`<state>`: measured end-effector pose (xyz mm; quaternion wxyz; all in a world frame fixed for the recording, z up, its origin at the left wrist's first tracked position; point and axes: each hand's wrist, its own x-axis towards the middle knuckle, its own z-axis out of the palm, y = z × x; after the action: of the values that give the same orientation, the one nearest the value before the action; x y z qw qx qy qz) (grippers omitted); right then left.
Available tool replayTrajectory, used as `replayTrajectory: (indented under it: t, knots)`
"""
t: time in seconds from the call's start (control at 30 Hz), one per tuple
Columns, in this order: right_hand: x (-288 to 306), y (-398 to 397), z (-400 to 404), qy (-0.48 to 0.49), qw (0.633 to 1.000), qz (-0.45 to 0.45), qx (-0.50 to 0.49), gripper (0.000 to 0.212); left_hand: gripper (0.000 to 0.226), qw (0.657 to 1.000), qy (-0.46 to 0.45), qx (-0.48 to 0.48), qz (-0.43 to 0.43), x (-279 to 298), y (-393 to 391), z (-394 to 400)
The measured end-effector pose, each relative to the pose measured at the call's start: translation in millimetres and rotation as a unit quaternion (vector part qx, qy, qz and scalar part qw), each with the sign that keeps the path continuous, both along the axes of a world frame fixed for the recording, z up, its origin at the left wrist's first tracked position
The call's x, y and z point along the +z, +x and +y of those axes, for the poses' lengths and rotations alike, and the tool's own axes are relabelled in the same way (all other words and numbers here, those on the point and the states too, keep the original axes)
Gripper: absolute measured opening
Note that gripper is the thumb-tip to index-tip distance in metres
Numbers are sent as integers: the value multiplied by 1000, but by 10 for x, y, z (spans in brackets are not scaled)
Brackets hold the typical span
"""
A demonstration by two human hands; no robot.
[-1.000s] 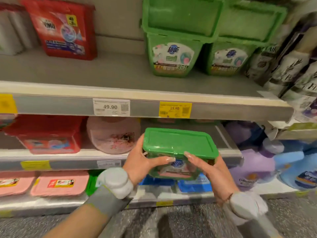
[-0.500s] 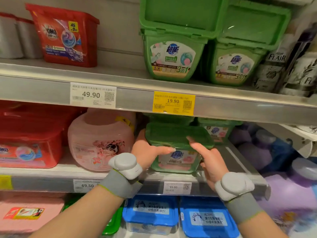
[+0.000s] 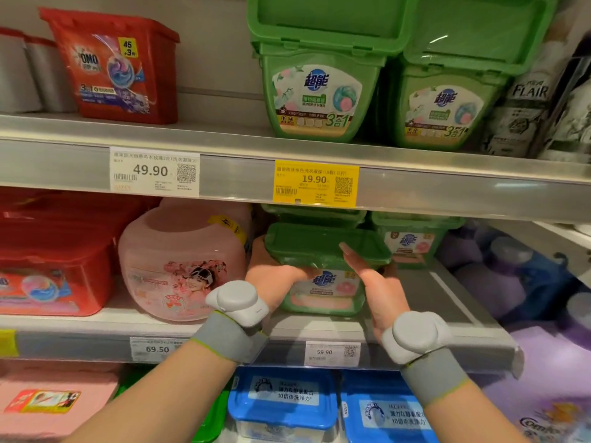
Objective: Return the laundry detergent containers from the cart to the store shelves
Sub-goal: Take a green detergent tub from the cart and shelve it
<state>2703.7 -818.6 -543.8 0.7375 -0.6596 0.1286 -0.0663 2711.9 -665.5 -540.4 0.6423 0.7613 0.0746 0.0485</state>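
Observation:
A green detergent pod box (image 3: 323, 251) with a flat lid and a pink and blue label stands on the middle shelf (image 3: 319, 327). My left hand (image 3: 271, 276) grips its left side, thumb across the front. On the right side my right hand (image 3: 371, 282) holds it, with fingers over the lid's front edge. Both wrists wear grey bands with white pucks. More green boxes (image 3: 412, 238) stand behind and to the right of it.
A pink round tub (image 3: 182, 263) stands close on the left, red boxes (image 3: 54, 257) beyond it. The upper shelf carries two stacked green boxes (image 3: 319, 91) and a red box (image 3: 118, 68). Blue boxes (image 3: 281, 404) sit below, purple bottles (image 3: 527, 282) at the right.
Both hands carried the green box up and forward from in front of the shelves onto the middle shelf, then pushed it a little deeper. The view moved closer.

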Motion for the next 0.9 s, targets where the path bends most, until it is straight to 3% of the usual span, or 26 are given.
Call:
replayTrajectory:
  t: [0.03,0.07,0.13,0.2,0.3,0.5,0.6,0.73,0.9]
  knots:
    - [-5,-19,-6,-1,1000,-2,1,68,73,1000,-8,2,5,-15,0,0]
    - [-9,-45,-1,-2,1000,1,2,66,70,1000,-9,4,14,-19,-14,6]
    - [-29,-59,17,-5,1000,7,-3,96,53,1000,-3,-6,29,-9,-27,15]
    - [7,-97,33,-27,1000,3,4,107,25,999,13,-13,41,17,-52,4]
    - [87,-169,23,-41,999,15,3,108,36,999,40,-9,22,64,-115,-7]
    - [186,-577,85,-184,958,-121,-185,34,68,977,202,18,-72,132,-601,10]
    - [298,-841,201,-240,956,-139,-100,12,53,945,276,-6,-175,234,-921,131]
    - [789,-1164,382,-334,933,-133,28,6,22,912,353,-91,-191,660,-1259,410]
    - [1989,-1518,699,-368,911,-129,134,9,29,887,413,-139,-151,1823,-1724,862]
